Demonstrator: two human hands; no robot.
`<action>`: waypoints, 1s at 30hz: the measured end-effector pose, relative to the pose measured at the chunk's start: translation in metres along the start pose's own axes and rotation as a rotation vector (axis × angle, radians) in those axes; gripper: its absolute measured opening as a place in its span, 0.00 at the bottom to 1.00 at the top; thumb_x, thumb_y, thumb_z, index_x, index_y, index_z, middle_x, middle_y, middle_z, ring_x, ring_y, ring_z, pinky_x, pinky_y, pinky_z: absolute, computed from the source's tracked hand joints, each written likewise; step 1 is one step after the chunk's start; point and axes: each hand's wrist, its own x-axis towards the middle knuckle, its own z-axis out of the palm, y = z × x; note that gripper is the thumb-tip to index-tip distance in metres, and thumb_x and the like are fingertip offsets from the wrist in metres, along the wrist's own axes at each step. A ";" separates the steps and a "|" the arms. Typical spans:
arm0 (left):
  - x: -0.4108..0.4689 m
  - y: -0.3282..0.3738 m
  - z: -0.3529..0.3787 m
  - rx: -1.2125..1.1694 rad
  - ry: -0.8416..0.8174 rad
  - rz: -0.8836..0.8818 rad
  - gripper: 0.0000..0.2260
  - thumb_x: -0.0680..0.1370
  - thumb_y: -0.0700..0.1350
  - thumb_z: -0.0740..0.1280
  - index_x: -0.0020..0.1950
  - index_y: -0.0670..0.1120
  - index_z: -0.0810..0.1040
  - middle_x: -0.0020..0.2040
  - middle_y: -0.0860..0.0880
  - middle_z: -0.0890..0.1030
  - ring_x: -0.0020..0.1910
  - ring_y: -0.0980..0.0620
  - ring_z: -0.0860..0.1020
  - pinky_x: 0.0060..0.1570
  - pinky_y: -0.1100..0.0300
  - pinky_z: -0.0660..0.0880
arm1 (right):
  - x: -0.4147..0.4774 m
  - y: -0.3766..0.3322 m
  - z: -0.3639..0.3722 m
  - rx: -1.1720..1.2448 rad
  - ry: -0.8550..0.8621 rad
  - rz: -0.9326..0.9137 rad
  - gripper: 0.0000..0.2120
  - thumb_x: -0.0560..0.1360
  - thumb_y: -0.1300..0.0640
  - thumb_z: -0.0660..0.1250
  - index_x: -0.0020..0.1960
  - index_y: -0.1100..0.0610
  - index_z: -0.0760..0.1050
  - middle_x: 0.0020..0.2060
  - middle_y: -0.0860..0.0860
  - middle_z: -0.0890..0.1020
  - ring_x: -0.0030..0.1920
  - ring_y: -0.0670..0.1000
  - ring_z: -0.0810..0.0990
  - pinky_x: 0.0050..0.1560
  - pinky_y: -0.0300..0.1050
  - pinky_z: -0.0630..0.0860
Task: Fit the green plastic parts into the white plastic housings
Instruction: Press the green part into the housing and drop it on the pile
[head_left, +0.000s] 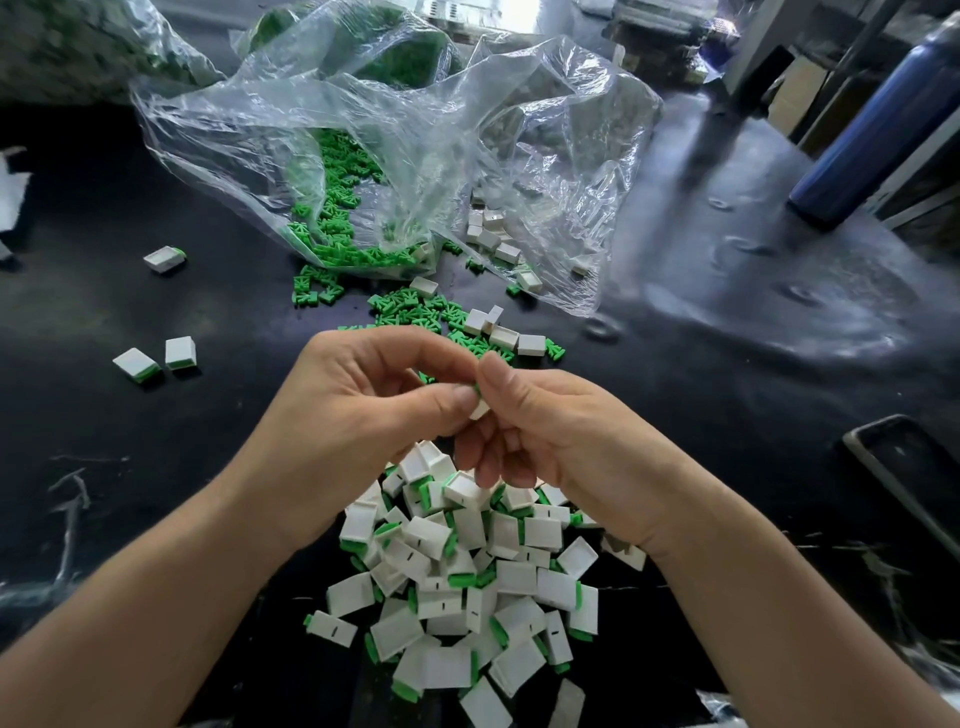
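Note:
My left hand (363, 395) and my right hand (550, 436) meet above the black table, both pinching one small white housing (479, 409) with a bit of a green part showing at its top. Most of the piece is hidden by my fingers. Below my hands lies a heap of white housings with green parts fitted (467, 577). Beyond my hands, loose green parts (415, 309) spill from a clear plastic bag (363, 130), with a few empty white housings (506, 335) beside them.
Three fitted pieces lie apart at the left (165, 259), (136, 365), (180, 353). More white housings sit inside the bag's right side (491, 234). A blue bottle (883, 119) stands at the far right, and a dark phone (904, 467) lies at the right edge.

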 end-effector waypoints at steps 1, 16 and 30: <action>0.000 0.000 -0.001 0.022 -0.007 -0.006 0.05 0.64 0.34 0.72 0.39 0.39 0.81 0.26 0.45 0.79 0.23 0.56 0.75 0.23 0.71 0.67 | 0.000 0.000 0.000 0.002 0.002 0.002 0.19 0.71 0.39 0.58 0.33 0.51 0.77 0.30 0.48 0.79 0.29 0.44 0.74 0.28 0.33 0.66; -0.001 -0.002 -0.005 0.107 0.031 -0.059 0.06 0.64 0.43 0.70 0.39 0.47 0.83 0.28 0.47 0.79 0.26 0.56 0.73 0.24 0.68 0.65 | 0.000 -0.001 -0.003 0.008 -0.070 0.082 0.22 0.70 0.41 0.53 0.39 0.58 0.75 0.29 0.49 0.78 0.29 0.46 0.74 0.30 0.38 0.64; 0.000 -0.003 -0.005 0.114 0.030 -0.064 0.05 0.64 0.42 0.69 0.38 0.46 0.83 0.28 0.46 0.79 0.28 0.54 0.74 0.25 0.67 0.67 | -0.001 -0.001 -0.002 -0.035 -0.065 0.049 0.21 0.69 0.39 0.56 0.40 0.56 0.75 0.30 0.47 0.78 0.30 0.45 0.74 0.31 0.38 0.65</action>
